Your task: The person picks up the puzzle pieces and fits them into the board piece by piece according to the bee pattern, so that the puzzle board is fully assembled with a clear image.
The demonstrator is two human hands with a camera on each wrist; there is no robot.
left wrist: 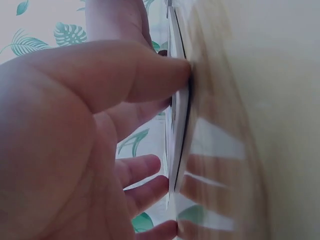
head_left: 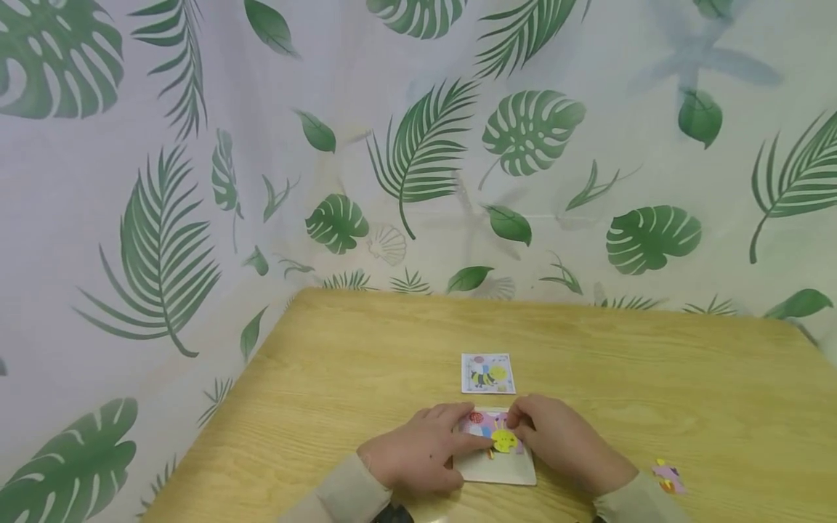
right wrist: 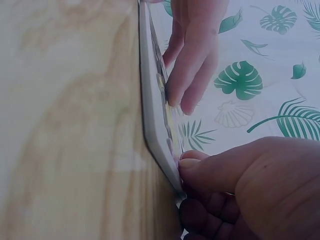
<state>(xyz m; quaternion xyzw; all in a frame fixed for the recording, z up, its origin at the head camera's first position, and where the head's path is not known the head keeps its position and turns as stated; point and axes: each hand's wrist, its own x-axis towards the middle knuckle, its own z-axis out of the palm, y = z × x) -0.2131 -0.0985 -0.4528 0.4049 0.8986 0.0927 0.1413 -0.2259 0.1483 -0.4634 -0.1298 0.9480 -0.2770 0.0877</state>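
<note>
A small square puzzle board (head_left: 500, 472) with a pale frame lies on the table, partly filled with colourful pieces, including a yellow smiling one (head_left: 504, 441). My left hand (head_left: 425, 450) lies over its left side. The index finger extends to the yellow piece and the thumb (left wrist: 165, 80) rests at the board's edge, the other fingers spread beyond. From the right, my right hand (head_left: 562, 439) has its fingers curled, and its thumb (right wrist: 200, 170) and index fingertip pinch a puzzle piece at the board's right side. That piece is mostly hidden by the fingers.
Just behind the board lies a square picture card (head_left: 488, 373) with a bee and a yellow circle. Several loose puzzle pieces (head_left: 669, 476) lie on the wooden table (head_left: 366, 341) to the right. A leaf-printed curtain (head_left: 418, 145) hangs along the table's back and left sides.
</note>
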